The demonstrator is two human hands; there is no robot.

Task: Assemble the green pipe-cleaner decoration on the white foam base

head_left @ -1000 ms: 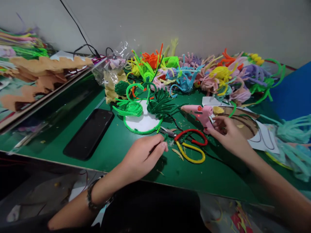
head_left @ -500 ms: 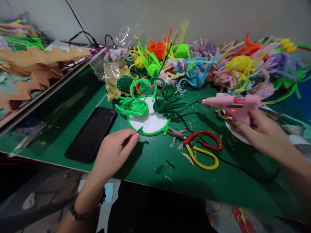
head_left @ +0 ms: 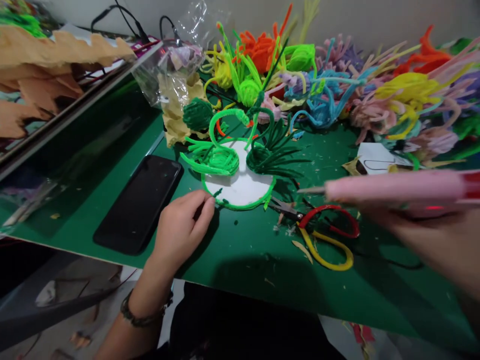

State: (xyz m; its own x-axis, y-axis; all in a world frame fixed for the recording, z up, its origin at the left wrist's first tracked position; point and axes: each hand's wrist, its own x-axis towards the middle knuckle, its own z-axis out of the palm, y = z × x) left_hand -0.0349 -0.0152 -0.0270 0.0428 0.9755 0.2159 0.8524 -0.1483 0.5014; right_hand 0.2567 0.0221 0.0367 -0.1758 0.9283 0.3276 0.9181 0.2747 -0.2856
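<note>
My left hand is closed in a pinch on a small dark green pipe cleaner piece, just over the near left rim of a white disc edged in bright green. Two pipe cleaner swans stand on that disc: a bright green swan on the left and a dark green swan on the right. My right hand is wrapped round a pink glue gun, raised above the table, its metal nozzle pointing left towards the disc. The trigger is hidden.
Scissors with red and yellow handles lie right of the disc. A black phone lies to the left, beside a slanted clear panel. Colourful pipe cleaner bundles line the back. Scraps are scattered over the green table.
The glue gun has come lower and closer to me, with its nozzle still facing left. My left hand stays by the disc's rim, keeping its pinch. The view has shifted slightly.
</note>
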